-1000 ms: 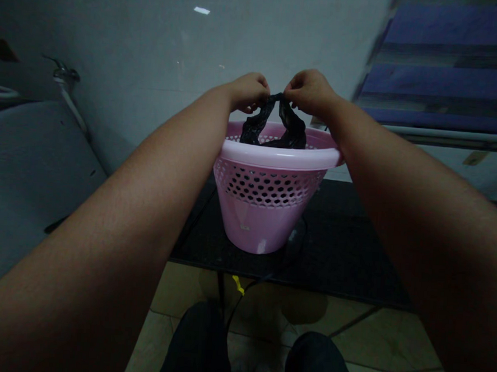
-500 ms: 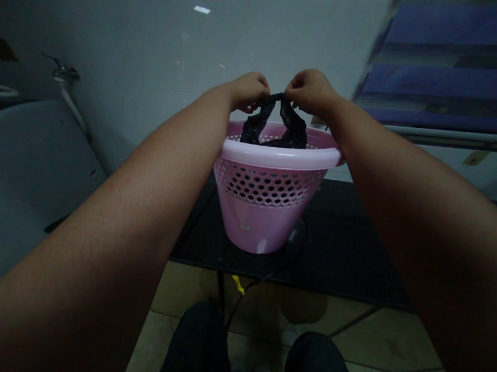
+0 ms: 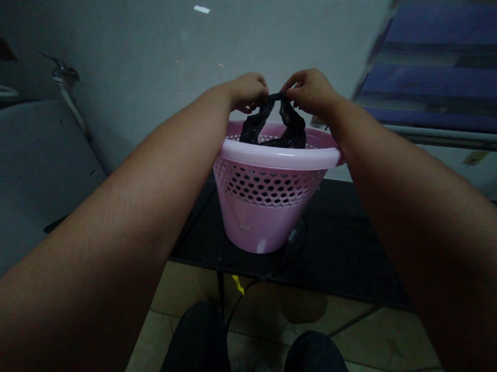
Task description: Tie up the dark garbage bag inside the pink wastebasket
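Note:
A pink plastic basket (image 3: 268, 209) with a perforated wall stands on a low black table (image 3: 345, 253) in front of me. Both my arms reach out over its rim. My left hand (image 3: 248, 90) and my right hand (image 3: 309, 90) are closed, side by side, each pinching the top edge of a black lacy piece of cloth (image 3: 277, 123). The cloth hangs from my fingers down into the basket, and its lower part is hidden by the rim.
A pale wall rises right behind the basket. A grey surface (image 3: 25, 178) lies at the left, with a metal tap (image 3: 65, 76) above it. Blue striped fabric (image 3: 449, 63) is at the upper right. My dark-trousered knees (image 3: 255, 349) and a tiled floor are below the table.
Almost nothing differs. My hands have kept their grip on the black cloth and shifted only very slightly above the basket.

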Available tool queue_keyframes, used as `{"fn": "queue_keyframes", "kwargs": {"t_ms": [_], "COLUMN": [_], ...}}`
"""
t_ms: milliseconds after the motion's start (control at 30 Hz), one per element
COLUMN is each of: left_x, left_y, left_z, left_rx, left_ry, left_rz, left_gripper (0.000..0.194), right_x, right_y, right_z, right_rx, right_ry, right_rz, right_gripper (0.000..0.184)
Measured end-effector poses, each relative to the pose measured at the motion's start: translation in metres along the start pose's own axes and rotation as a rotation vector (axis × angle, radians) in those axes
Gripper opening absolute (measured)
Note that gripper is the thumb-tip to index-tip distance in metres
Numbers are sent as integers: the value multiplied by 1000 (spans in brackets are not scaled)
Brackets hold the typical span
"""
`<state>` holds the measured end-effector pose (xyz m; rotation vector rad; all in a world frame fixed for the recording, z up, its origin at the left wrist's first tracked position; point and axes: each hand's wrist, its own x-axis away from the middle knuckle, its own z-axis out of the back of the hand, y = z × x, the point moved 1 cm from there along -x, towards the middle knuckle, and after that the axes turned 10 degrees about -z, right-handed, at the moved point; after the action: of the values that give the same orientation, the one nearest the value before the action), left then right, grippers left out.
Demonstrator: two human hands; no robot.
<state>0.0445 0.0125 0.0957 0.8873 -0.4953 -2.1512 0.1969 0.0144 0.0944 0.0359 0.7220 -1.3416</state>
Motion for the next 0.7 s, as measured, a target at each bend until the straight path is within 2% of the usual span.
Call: {"fn": "queue_keyframes", "kwargs": {"t_ms": [233, 700], "left_x": [-1, 0], "left_y": [-3, 0], "left_z": [2, 0], "left_rx": [-13, -26], "left_ry": [-6, -21], "left_rz": [-11, 14], "left_gripper": [11, 11], "right_x": [5, 8], "right_y": [-2, -4], "right_z": [3, 3], "right_rx": [-7, -21], "right_ry": [39, 57], "right_rz": [-60, -61], "right_gripper": [24, 24]}}
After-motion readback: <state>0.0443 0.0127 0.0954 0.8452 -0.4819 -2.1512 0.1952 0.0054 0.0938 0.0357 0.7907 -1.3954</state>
